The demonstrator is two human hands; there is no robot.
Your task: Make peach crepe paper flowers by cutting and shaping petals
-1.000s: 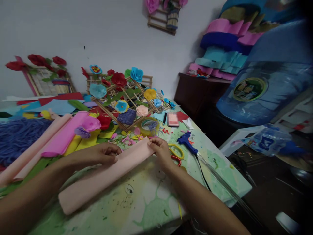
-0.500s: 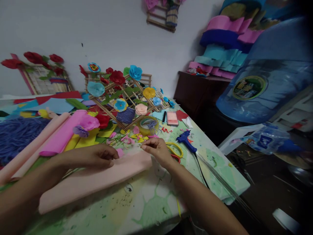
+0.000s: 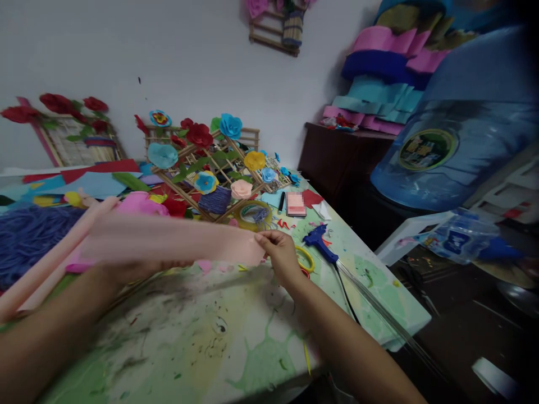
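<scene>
We see the long, pale pink strip of crepe-like paper [image 3: 168,240] running across the left and centre of the frame above a green-and-white stained tabletop [image 3: 177,348]. Its left part is smeared by motion blur, so we cannot tell whether it is folded or rolled. At its right end, in the centre of the frame, the right hand [image 3: 280,252] has thumb and forefinger pinched on the paper; we lose its other fingers partly behind them. The left hand [image 3: 137,270], left of centre, lies under the paper's lower edge, blurred and largely covered, and we cannot tell how its fingers stand.

Behind the paper we make out only the upper part of a bright pink paper roll [image 3: 141,202]. The right hand partly hides the scissors with yellow and red handles [image 3: 306,259], near a blue plastic glue gun [image 3: 322,244]. A pixelated patch masks a small pinkish square object [image 3: 296,203]. At the upper right, a translucent blue water bottle [image 3: 446,129] fades into the dark corner; at the top, the frame edge cuts off a wooden ladder-shaped rack [image 3: 273,35].
</scene>
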